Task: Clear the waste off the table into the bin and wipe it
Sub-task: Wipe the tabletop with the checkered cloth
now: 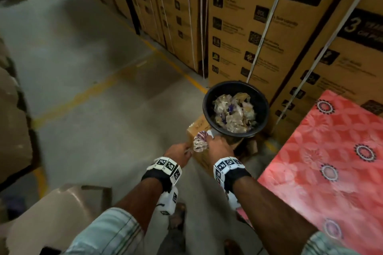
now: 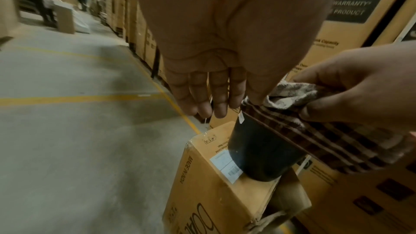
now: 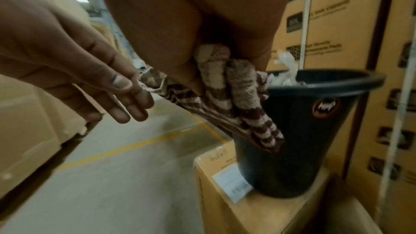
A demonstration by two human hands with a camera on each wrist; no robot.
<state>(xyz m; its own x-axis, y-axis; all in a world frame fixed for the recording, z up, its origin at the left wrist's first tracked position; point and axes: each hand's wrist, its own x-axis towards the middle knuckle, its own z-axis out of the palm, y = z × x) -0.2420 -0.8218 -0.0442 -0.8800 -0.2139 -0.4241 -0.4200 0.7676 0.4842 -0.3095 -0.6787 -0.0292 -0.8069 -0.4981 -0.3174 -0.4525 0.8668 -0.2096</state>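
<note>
A black bin [image 1: 209,97] full of crumpled waste [image 1: 234,112] stands on a cardboard box [image 1: 196,126] beside the table. My right hand [image 1: 217,145] grips a bunched brown checked cloth [image 1: 199,142] just in front of the bin's near rim. In the right wrist view the cloth [image 3: 238,99] hangs from that hand [image 3: 202,29] against the bin's side [image 3: 299,140]. My left hand [image 1: 179,151] is just left of the cloth with straight fingers [image 2: 209,99] and holds nothing. The table [image 1: 331,161] at the right has a red flowered cover.
Tall stacked cartons [image 1: 259,27] form a wall behind the bin and table. Grey concrete floor [image 1: 93,68] with yellow lines stretches to the left. A pale plastic stool [image 1: 62,209] stands by my left forearm, with more cartons [image 1: 12,120] at far left.
</note>
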